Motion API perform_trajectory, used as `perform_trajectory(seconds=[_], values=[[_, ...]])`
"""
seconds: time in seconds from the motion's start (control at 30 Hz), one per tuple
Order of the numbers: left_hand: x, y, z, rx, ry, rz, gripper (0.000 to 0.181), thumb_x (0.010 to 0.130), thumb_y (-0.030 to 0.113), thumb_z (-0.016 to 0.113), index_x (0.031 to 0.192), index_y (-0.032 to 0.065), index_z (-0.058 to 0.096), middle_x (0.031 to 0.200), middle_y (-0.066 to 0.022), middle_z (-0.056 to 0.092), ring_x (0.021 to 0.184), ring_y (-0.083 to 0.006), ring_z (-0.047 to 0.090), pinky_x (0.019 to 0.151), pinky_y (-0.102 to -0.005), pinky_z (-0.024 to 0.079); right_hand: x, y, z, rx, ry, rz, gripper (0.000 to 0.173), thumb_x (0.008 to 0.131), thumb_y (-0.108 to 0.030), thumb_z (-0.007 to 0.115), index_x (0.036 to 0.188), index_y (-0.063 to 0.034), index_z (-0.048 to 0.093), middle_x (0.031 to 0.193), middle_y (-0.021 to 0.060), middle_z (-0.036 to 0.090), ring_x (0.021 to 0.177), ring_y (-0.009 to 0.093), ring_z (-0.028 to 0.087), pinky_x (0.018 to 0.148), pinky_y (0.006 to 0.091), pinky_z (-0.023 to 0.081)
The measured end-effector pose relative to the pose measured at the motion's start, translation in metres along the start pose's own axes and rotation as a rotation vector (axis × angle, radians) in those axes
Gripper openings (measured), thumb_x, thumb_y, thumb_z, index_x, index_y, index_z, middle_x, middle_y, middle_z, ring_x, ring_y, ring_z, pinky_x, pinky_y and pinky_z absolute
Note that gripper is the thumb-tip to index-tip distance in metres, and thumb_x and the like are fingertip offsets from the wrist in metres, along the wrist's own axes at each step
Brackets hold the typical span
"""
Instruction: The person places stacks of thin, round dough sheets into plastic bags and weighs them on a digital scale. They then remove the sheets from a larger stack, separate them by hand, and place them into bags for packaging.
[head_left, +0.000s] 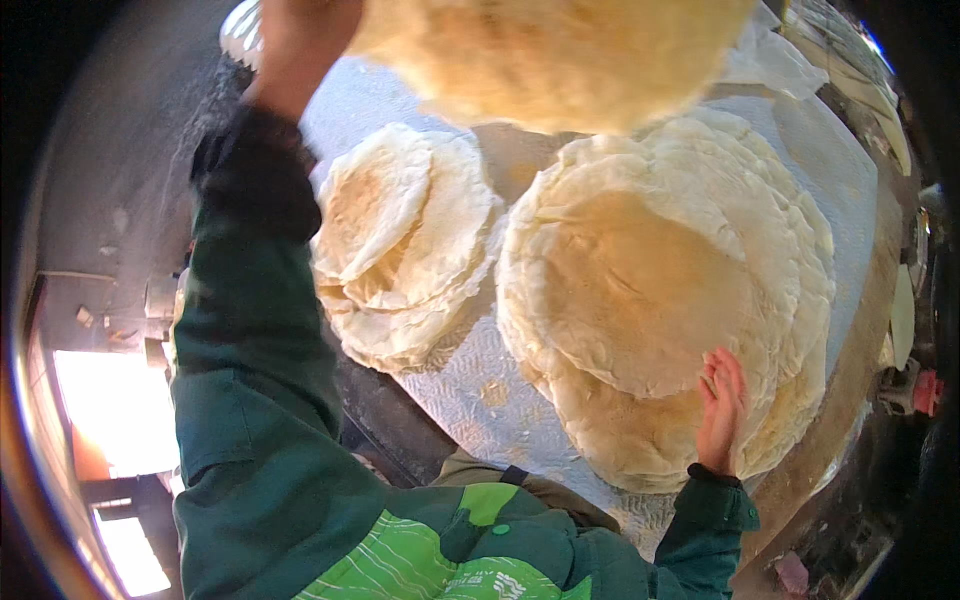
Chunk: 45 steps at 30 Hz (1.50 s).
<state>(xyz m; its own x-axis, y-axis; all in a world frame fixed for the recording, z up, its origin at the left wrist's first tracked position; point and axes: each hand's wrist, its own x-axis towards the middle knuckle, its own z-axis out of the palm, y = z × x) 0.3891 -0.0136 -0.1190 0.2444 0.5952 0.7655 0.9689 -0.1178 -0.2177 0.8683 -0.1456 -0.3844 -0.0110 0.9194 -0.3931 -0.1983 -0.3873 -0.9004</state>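
Raised at the top left, my left hand (311, 45) has its fingers beyond the frame's edge. From it a large, thin, browned flatbread (555, 56) hangs over the table, blurred by motion. My right hand (722, 409) is at the lower right, palm and fingers over the edge of a large stack of flatbreads (772, 225), holding nothing; whether it touches the stack cannot be told. A smaller browned round (630, 300) lies on top of that stack. Left of it stands a second, smaller stack of flatbreads (450, 195), with a folded piece (375, 210) on top.
Both stacks rest on a pale, textured sheet (495, 420) over the table. Clear plastic (780, 60) lies at the top right. A white slotted item (242, 34) is beside my left wrist. Past the table's right edge is a red object (928, 392) among dark clutter.
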Motion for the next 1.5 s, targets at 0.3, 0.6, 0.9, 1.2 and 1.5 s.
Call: perform_trajectory(seconds=[0.3,0.6,0.9,1.2,1.5], values=[[-0.325,0.060,-0.125,-0.276,-0.425,-0.446,0.028,0.081,0.003,0.049,0.104,0.0019,0.067,0.101,-0.0154,0.068,0.095,-0.0293,0.066,0.085,-0.0395,0.052,0.003,0.033,-0.002,-0.123,0.167,-0.014,0.037,0.089,-0.016,0.051,0.122,-0.0011,0.046,0.106,0.0034,0.052,0.094,0.010,0.048,0.081,0.0238,0.038],[-0.392,0.148,-0.116,-0.113,-1.231,-0.384,0.081,0.067,0.016,0.068,0.138,0.0031,0.033,0.141,-0.0209,0.032,0.132,-0.0389,0.029,0.108,-0.0506,0.021,0.052,0.032,-0.020,-0.126,0.002,0.171,0.022,0.086,-0.022,0.061,0.096,-0.0023,0.060,0.082,0.0015,0.058,0.069,0.006,0.052,0.059,0.0220,0.042],[-0.208,0.297,-0.004,-0.970,-0.691,-0.351,0.092,0.073,0.029,0.076,0.141,-0.0046,0.024,0.135,-0.0250,0.040,0.124,-0.0380,0.040,0.101,-0.0420,0.034,0.034,-0.030,0.132,-0.230,-0.083,0.030,0.015,0.081,-0.013,0.054,0.085,0.0008,0.052,0.065,0.0115,0.058,0.065,0.023,0.061,0.059,0.0376,0.047],[-0.097,0.304,0.009,-1.048,-0.648,-0.259,0.027,0.081,-0.002,0.057,0.106,0.0017,0.066,0.081,-0.0179,0.064,0.068,-0.0263,0.063,0.060,-0.0314,0.047,-0.020,0.029,-0.035,-0.668,0.358,-0.502,0.046,0.083,-0.010,0.059,0.125,-0.0002,0.046,0.117,0.0134,0.053,0.107,0.024,0.051,0.095,0.0340,0.038],[-0.208,0.449,-0.006,-1.030,-0.988,0.138,0.041,0.076,0.003,0.055,0.117,0.0044,0.056,0.093,-0.0148,0.057,0.082,-0.0335,0.058,0.069,-0.0391,0.048,-0.032,0.047,-0.091,-0.560,0.508,-0.037,0.043,0.077,-0.016,0.061,0.114,0.0005,0.046,0.087,0.0201,0.063,0.086,0.039,0.061,0.074,0.0431,0.047]])
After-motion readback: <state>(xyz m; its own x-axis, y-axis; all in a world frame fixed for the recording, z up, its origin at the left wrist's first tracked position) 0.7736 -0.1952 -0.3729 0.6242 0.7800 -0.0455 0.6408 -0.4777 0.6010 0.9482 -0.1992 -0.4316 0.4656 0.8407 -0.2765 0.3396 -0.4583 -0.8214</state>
